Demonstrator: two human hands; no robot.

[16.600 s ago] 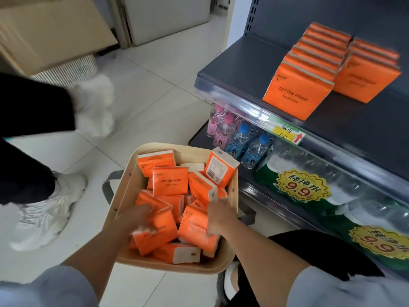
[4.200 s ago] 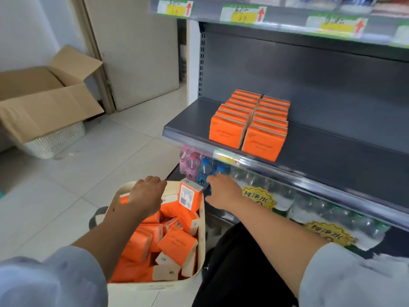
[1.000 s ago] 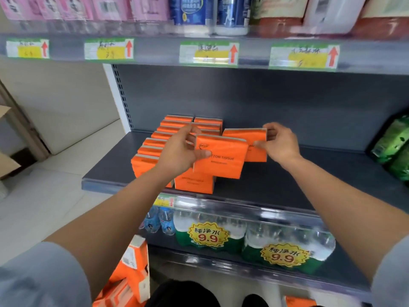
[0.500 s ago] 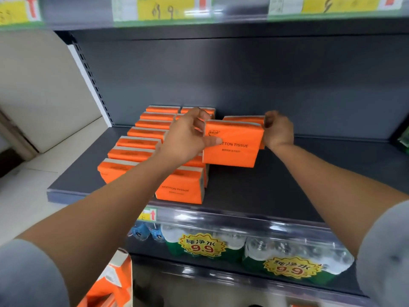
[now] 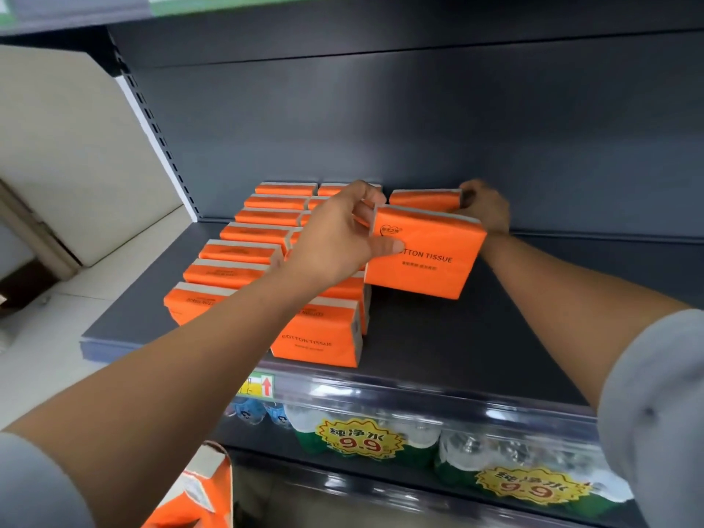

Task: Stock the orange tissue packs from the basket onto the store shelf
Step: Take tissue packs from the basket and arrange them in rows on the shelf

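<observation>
left hand (image 5: 335, 242) pinches one orange pack (image 5: 423, 261), thumb on its face; right hand (image 5: 484, 207) grips a second pack (image 5: 424, 198) just behind. both packs are lower and deeper on the shelf (image 5: 457, 337) than half a second ago, so a third row begins. left of the left hand: outer row (image 5: 228, 272) of seven, inner row (image 5: 316, 333) partly hidden by the arm.

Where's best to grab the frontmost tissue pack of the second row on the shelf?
Probably grip the front tissue pack by its free right end, coming from the bare shelf side: it stands upright, another pack close behind it, your left forearm over its left part.
</observation>
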